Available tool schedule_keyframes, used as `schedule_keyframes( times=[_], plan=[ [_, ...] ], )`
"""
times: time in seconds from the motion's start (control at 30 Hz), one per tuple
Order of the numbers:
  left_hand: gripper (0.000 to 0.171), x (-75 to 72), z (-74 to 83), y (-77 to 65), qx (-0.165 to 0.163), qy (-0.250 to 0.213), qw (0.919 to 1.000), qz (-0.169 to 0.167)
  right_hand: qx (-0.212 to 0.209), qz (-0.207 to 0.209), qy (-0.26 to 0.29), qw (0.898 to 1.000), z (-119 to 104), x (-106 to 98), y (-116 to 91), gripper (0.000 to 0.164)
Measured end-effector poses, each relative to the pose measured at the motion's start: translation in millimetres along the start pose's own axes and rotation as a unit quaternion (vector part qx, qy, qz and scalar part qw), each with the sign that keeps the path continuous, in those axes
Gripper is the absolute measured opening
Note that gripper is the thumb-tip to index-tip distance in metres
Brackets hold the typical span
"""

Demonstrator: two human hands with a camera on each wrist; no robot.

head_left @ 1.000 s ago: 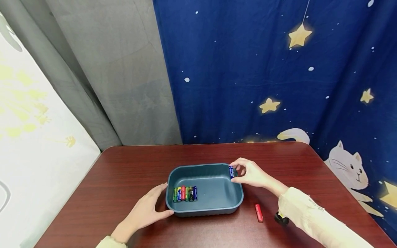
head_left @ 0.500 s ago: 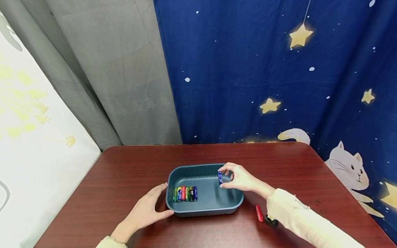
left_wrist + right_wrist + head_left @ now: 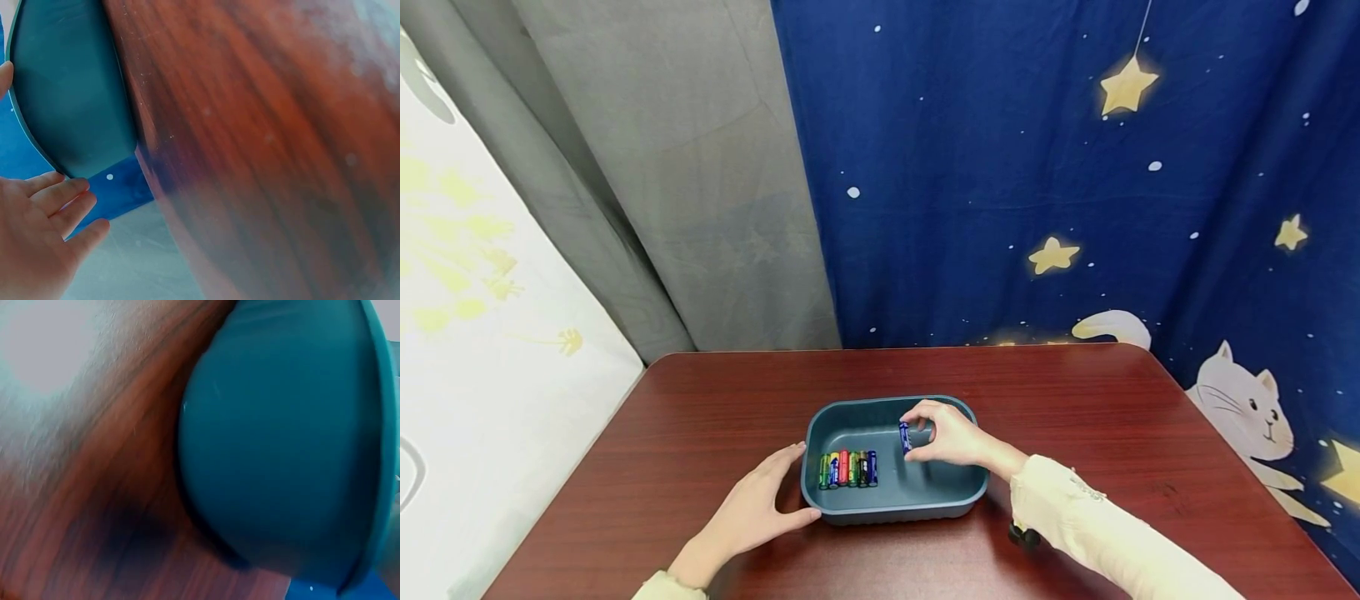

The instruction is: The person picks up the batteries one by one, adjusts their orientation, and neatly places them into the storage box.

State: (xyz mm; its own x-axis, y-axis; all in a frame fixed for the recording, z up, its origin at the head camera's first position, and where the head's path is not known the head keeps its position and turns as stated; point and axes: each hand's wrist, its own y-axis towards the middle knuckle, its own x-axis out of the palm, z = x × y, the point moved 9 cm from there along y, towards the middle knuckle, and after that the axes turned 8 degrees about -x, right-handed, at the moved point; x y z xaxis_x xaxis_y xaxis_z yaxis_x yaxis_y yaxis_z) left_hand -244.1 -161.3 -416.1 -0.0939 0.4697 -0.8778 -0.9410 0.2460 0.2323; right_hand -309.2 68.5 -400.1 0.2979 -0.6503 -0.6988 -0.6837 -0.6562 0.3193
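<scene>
A dark teal plastic bin (image 3: 910, 510) sits on the table in the head view. Inside, against its left end, several AA-size batteries (image 3: 853, 469) lie side by side in a row, green, blue, red and dark. My right hand (image 3: 951, 437) is over the middle of the bin and pinches a blue battery (image 3: 905, 437) between thumb and fingers, a little right of the row. My left hand (image 3: 756, 507) rests at the bin's left end, fingers and thumb spread along the rim. In the left wrist view, extended fingertips (image 3: 78, 185) meet the bin's outer wall (image 3: 69, 87).
The reddish-brown wooden table (image 3: 730, 400) extends around the bin. A black wrist device (image 3: 1024, 535) hangs under the right sleeve (image 3: 1075, 504). Behind the table hang a grey curtain (image 3: 700, 208) and a blue star-patterned curtain (image 3: 962, 208). In the right wrist view the bin's wall (image 3: 281, 437) fills much of the frame.
My right hand has carried the blue battery left from the bin's right rim to over its middle. The red battery on the table is now hidden behind the right sleeve. My left hand has stayed put.
</scene>
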Motion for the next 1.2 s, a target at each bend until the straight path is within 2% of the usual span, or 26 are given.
schedule_keyframes(
  times=[0.3,0.4,0.67,0.93,1.2],
  plan=[
    [0.089,1.4,-1.7,0.4,0.002,0.004,1.0000,-0.002,0.019,-0.013,0.040,0.999,4,24,7,0.046],
    [0.089,1.2,-1.6,0.1,0.004,0.003,1.0000,-0.001,0.020,-0.016,0.029,0.999,5,31,9,0.045],
    [0.089,1.1,-1.8,0.0,0.004,0.002,1.0000,0.001,0.055,-0.037,-0.002,0.998,12,44,10,0.044],
    [0.090,3.0,-4.2,0.9,-0.001,0.001,1.0000,-0.006,0.057,-0.049,-0.010,0.997,11,56,12,0.042],
    [0.090,3.7,-4.9,1.3,-0.004,0.002,1.0000,-0.008,0.063,-0.043,-0.052,0.996,12,60,16,0.043]
  ],
)
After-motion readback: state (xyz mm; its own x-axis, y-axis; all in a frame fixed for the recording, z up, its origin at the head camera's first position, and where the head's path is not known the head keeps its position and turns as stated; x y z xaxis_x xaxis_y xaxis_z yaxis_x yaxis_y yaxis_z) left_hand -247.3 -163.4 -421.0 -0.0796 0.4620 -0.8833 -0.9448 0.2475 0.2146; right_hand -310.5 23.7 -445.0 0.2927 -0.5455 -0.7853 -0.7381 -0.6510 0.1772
